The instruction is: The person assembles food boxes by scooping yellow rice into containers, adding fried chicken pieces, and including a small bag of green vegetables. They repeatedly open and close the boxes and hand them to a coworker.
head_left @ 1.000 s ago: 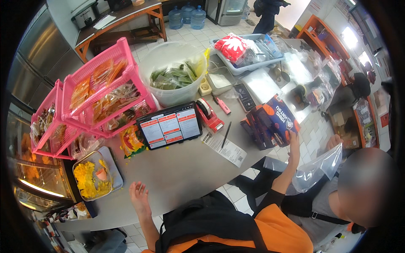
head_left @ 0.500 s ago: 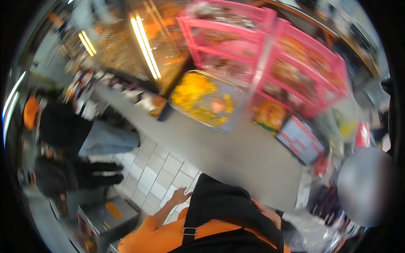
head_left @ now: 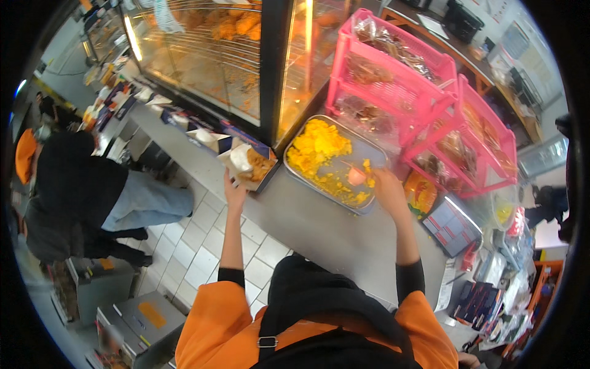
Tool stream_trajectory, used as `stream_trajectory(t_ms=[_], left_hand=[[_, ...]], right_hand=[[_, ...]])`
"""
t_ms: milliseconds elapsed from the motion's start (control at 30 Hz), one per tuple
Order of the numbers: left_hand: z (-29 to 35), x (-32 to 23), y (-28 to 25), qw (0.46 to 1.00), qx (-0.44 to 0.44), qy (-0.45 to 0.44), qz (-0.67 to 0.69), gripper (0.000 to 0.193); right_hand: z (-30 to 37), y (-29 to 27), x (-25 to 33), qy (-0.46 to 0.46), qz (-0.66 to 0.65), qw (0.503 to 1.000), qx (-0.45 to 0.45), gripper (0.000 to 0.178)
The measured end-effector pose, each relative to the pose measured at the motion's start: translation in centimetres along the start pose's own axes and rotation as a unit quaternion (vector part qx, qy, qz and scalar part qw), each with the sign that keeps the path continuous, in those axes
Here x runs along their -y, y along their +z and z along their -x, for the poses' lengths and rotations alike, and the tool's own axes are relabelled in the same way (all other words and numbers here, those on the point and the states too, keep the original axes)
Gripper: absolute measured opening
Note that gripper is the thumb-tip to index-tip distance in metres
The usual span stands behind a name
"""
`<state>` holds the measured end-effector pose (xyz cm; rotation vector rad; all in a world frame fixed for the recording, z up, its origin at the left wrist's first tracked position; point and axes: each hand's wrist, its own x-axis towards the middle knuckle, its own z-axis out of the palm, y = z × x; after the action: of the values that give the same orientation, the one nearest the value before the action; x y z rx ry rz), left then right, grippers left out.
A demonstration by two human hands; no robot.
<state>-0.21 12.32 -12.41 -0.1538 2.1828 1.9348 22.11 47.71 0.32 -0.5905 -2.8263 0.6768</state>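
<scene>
The person in the orange top and black apron leans over the grey table (head_left: 295,212), arms spread. Their left hand (head_left: 235,189) is up against the near side of an open food box (head_left: 268,168) at the table's near edge, just by the corner of the glass display case (head_left: 196,67). Some of its fingers are hidden, so I cannot tell whether it grips the box or only steadies it. The box seems to run lengthwise along that edge, its open top facing up; inside I see a white lump (head_left: 241,158) beside browned pieces (head_left: 262,166).

The right hand (head_left: 386,186) reaches over the right end of a metal tray (head_left: 373,149), narrow, fingers bunched and pointing in at a pink-orange scoop-like piece (head_left: 356,177). They meet it or come very near; whether they pinch it I cannot tell, and I cannot make out its long axis.

The tray lies flat between the case and the pink racks (head_left: 396,71), its long axis slanting roughly parallel to the table's near edge. Yellow crumbly food (head_left: 319,146) heaps at its end nearest the case and thins toward the scoop-like piece. Right of the tray sit a bright yellow-orange packet (head_left: 420,192) and a tablet (head_left: 452,224), lit screen up, near the table's far right stretch.
</scene>
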Motion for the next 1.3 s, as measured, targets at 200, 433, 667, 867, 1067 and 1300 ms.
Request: stream_trajectory(t_ms=[200, 433, 667, 867, 1067, 1300], left_hand=[[9.1, 0.6, 0.2, 0.995, -0.006, -0.074, 0.061, 0.075], [16.7, 0.4, 4.5, 0.914, 0.053, 0.372, -0.149, 0.049], [17.8, -2.8, 14.2, 0.936, 0.219, -0.219, 0.167, 0.067], [13.1, -4.9, 16.1, 0.898, 0.218, -0.272, 0.268, 0.082], [13.2, -4.4, 16.2, 0.871, 0.261, -0.288, 0.299, 0.100], [16.5, -4.4, 17.0, 0.844, 0.286, -0.306, 0.335, 0.108]], right_hand=[[-7.0, 4.6, -4.5, -0.191, 0.152, 0.955, 0.170, 0.035], [-9.7, 5.2, -6.1, -0.332, 0.256, 0.896, 0.145, 0.017], [-5.0, 6.5, 1.5, 0.009, -0.042, 0.972, 0.233, 0.033], [-7.0, 11.1, 9.5, -0.017, 0.032, 0.960, 0.278, 0.028], [-7.1, 8.3, 7.0, -0.277, 0.092, 0.920, 0.261, 0.020], [-5.2, 6.6, 5.0, -0.293, 0.148, 0.873, 0.360, 0.018]])
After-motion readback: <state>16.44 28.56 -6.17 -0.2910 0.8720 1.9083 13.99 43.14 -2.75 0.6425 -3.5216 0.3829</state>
